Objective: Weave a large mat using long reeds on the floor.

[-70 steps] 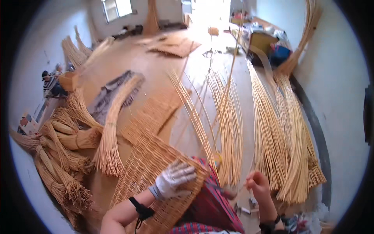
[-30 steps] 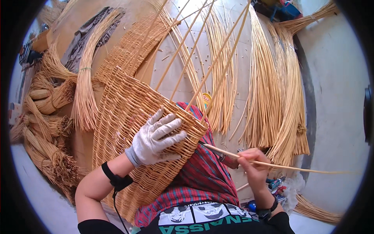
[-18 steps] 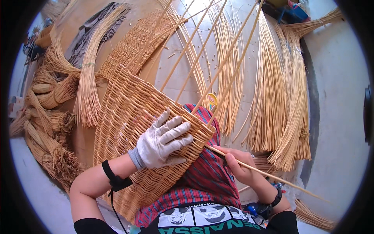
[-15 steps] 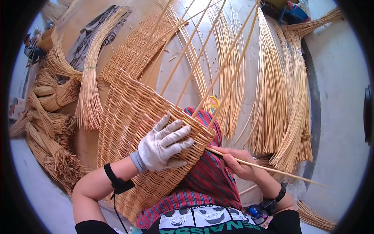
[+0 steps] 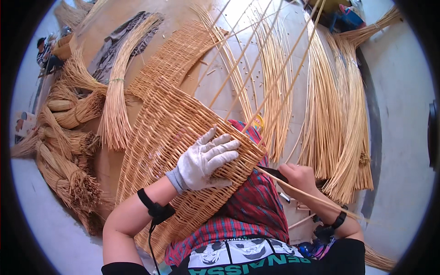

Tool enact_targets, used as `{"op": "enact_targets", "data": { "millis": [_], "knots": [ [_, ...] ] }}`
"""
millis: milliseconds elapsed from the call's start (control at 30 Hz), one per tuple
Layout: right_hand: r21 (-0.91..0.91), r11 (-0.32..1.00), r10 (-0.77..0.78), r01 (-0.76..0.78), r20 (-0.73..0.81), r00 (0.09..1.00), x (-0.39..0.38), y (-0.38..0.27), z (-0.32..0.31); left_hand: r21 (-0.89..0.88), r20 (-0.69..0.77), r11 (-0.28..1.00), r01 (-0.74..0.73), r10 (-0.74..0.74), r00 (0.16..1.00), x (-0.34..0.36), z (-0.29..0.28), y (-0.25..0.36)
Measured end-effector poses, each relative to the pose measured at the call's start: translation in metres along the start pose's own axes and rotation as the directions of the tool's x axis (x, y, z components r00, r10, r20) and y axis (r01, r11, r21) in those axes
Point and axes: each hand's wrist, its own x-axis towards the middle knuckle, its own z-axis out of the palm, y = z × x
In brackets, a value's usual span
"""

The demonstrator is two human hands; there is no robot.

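Note:
A tapering woven wicker panel (image 5: 172, 121) lies slanted across my lap, over a red striped cloth (image 5: 247, 201). My left hand (image 5: 206, 162), in a white glove, rests flat on the weave near its right corner, fingers spread. Several long upright rods (image 5: 272, 87) stick out of the panel's upper edge. From the right corner a loose wicker rod (image 5: 321, 197) runs down to the right, its far end blurred. Just beside that corner my bare right hand (image 5: 298, 176) is closed round a dark knife (image 5: 273, 174), its blade along the rod; the handle is mostly hidden.
Another woven panel (image 5: 172, 57) lies on the floor ahead. Loose wicker bundles (image 5: 321, 114) spread at the right, and tied bundles (image 5: 68, 178) are piled at the left. One more bundle (image 5: 117, 87) lies by a dark cloth (image 5: 121, 41). A person (image 5: 46, 55) sits far left.
My right hand has shifted up and is closed round the knife, whose blade shows more plainly. The panel and my left hand appear slightly farther right, as does the whole scene.

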Motion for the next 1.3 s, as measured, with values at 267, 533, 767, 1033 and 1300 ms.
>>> {"op": "enact_targets", "data": {
  "millis": [267, 533, 767, 1033, 1300],
  "knots": [
    [0.721, 0.607, 0.103, -0.335, 0.347, 0.932, -0.073, -0.009, -0.004, 0.086, -0.083, 0.994, -0.067, 0.074, 0.994, 0.003, 0.003, 0.0],
    [0.909, 0.158, 0.469, -0.385, 0.273, 0.84, -0.053, -0.036, 0.005, 0.121, -0.043, 0.992, -0.045, 0.05, 0.998, 0.005, 0.001, 0.008],
    [0.903, -0.159, 0.4, -0.399, 0.428, 0.81, -0.064, 0.002, 0.064, 0.092, -0.061, 0.995, -0.043, 0.049, 0.997, 0.005, 0.003, 0.004],
    [0.962, -0.19, 0.352, -0.199, 0.256, 0.9, -0.027, 0.009, 0.006, 0.234, 0.002, 0.971, -0.044, 0.045, 0.999, 0.012, -0.002, -0.002],
    [0.895, -0.309, 0.434, -0.322, 0.434, 0.789, -0.045, -0.005, 0.051, 0.239, -0.036, 0.97, -0.051, 0.062, 0.997, 0.007, 0.008, -0.001]
  ]
}}
